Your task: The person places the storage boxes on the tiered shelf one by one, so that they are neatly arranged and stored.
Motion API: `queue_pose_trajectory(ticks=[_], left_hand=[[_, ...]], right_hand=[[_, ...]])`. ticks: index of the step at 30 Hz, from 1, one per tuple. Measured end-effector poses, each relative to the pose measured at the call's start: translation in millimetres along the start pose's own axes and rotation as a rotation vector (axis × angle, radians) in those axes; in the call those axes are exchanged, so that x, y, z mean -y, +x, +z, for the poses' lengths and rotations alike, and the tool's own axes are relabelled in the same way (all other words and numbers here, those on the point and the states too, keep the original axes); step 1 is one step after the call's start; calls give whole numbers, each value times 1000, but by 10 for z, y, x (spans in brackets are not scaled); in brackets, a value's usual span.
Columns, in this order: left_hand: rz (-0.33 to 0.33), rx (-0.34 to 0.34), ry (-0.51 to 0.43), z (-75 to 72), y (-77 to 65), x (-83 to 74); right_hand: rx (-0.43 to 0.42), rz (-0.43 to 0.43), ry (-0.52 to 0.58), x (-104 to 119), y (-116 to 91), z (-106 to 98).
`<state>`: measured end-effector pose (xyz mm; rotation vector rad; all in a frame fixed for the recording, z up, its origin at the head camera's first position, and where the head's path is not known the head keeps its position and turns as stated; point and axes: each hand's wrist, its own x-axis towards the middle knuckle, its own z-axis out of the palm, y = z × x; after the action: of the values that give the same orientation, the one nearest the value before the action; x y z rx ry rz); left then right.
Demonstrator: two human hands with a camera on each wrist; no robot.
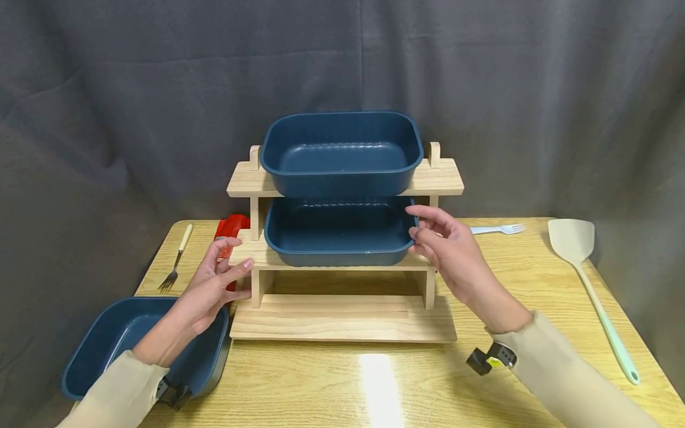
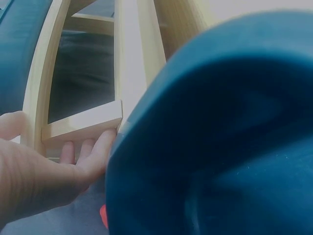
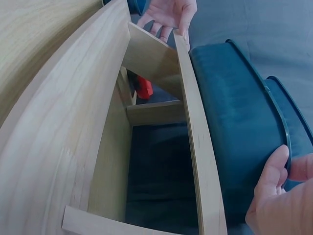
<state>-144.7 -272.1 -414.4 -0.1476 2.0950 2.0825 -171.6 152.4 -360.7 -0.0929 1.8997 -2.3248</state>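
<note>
"How far along were things?"

"Two of the three blue bins were up. The top bin (image 1: 342, 184) sat on the highest tier of the wooden rack (image 1: 342, 318), and the middle bin (image 1: 342, 259) stood on the tier below it."

"And the third bin (image 1: 216, 359)?"

"Off the rack, on the table (image 1: 299, 380) at the near left, partly behind the left forearm. I'd have called that the part left over."

"Was the middle bin finished with?"

"Not quite, I'd say. The right hand (image 1: 449, 246) pinched its right rim, thumb outside and fingers over the edge. The bin looked seated, so my guess was a small adjustment rather than a lift."

"What about the left hand (image 1: 211, 291)?"

"Its fingers were bent about the left end of the middle tier, some of them below, against the upright. It gripped the rack, probably to steady it; how firmly, I couldn't tell."

"Anything else out?"

"A dark-tined fork (image 1: 185, 236) at the left, a red packet (image 1: 231, 226) behind the left hand, a pale blue fork (image 1: 495, 230) at the far right, and a spatula (image 1: 571, 238) along the right side. Neither hand touched those."
</note>
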Motion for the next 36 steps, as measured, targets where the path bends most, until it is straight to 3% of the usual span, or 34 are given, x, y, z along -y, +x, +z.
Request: queue_pose_trajectory(ticks=[13,22,29,36], left_hand=[[-2,-17,8,11,4,-4],[5,-47,-37,18,0,-12],[28,-74,-101,-26,-54,-54],[54,-98,-143,-163,-140,-93]], right_hand=[[17,-6,44,-25,17,-26],[3,-68,26,-135,-5,-192],[-27,-105,-48,-132,-99,-323],[-87,-182,-234,-168,-147,-500]])
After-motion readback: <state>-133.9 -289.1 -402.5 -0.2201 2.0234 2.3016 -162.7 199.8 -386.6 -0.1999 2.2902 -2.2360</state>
